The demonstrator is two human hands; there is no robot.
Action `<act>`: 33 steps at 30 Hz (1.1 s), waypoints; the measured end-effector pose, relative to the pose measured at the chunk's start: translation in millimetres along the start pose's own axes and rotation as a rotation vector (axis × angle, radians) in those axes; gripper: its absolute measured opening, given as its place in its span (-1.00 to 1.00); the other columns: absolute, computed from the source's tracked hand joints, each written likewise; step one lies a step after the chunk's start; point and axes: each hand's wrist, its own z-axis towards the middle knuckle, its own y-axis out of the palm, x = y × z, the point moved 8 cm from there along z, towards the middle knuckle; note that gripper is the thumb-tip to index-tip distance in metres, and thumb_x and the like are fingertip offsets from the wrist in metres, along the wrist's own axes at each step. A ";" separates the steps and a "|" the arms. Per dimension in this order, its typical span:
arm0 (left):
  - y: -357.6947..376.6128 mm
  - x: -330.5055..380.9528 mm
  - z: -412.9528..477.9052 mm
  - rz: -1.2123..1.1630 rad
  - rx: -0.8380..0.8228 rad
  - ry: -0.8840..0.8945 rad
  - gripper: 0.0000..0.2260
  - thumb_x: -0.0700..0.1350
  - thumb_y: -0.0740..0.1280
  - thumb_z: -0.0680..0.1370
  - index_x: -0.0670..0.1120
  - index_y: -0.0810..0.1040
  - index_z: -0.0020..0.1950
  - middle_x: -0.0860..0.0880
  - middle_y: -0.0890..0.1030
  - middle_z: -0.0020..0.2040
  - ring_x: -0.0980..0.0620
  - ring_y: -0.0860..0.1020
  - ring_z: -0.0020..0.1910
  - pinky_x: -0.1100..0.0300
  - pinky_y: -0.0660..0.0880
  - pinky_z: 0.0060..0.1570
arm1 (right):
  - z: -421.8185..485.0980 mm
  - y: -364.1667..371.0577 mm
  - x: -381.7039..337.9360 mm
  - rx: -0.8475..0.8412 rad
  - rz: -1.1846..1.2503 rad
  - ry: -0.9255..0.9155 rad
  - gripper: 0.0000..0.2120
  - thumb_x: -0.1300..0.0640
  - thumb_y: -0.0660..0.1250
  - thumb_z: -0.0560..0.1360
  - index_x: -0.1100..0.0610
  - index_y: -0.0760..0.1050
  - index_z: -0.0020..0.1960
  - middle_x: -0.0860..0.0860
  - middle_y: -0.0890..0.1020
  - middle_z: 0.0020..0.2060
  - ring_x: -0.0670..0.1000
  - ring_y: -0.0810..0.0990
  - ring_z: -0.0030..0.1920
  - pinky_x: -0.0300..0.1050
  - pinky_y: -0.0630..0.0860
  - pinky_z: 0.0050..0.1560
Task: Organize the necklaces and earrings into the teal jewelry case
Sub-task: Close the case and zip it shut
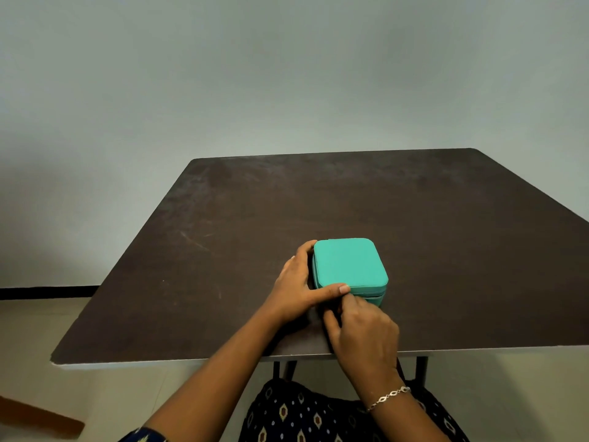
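One case (349,263) — teal, square, round-cornered, lid closed — sits on the tabletop (446,250). Two hands: the left hand (294,290) grips its left side; the right hand (363,333) curls at its front seam — grip unclear.

Your teal jewelry case (349,263) is a small square box with rounded corners. Its lid is down, and it lies flat on the dark tabletop (223,250), near your edge, slightly right of centre.
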 end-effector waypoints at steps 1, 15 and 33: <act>-0.1 0.1 0.1 0.001 0.000 0.000 -0.14 0.38 0.32 0.16 0.18 0.11 0.39 0.17 0.32 0.26 0.10 0.28 0.32 0.05 0.30 0.32 | 0.1 0.0 0.1 0.006 0.001 0.001 -0.72 0.10 0.59 0.10 0.13 0.51 -0.37 -0.01 0.52 -0.55 -0.01 0.48 -0.57 -0.24 0.37 -0.60; 1.5 0.5 -1.4 0.004 -0.015 -0.013 -0.15 0.38 0.30 0.18 0.19 0.08 0.39 0.17 0.30 0.25 0.09 0.27 0.31 0.09 0.30 0.29 | 0.7 -0.7 -0.2 0.020 -0.003 -0.034 -0.70 0.07 0.59 0.10 0.14 0.53 -0.33 0.00 0.54 -0.54 -0.01 0.49 -0.57 -0.29 0.33 -0.60; 2.1 3.5 -3.7 0.003 -0.066 0.012 -0.29 0.37 0.30 0.21 0.36 0.05 0.28 0.20 0.30 0.31 0.11 0.28 0.35 0.05 0.29 0.34 | 2.4 -2.9 1.2 0.003 0.030 -0.005 -0.74 0.08 0.56 0.12 0.11 0.48 -0.40 -0.01 0.53 -0.55 0.00 0.49 -0.58 -0.27 0.34 -0.61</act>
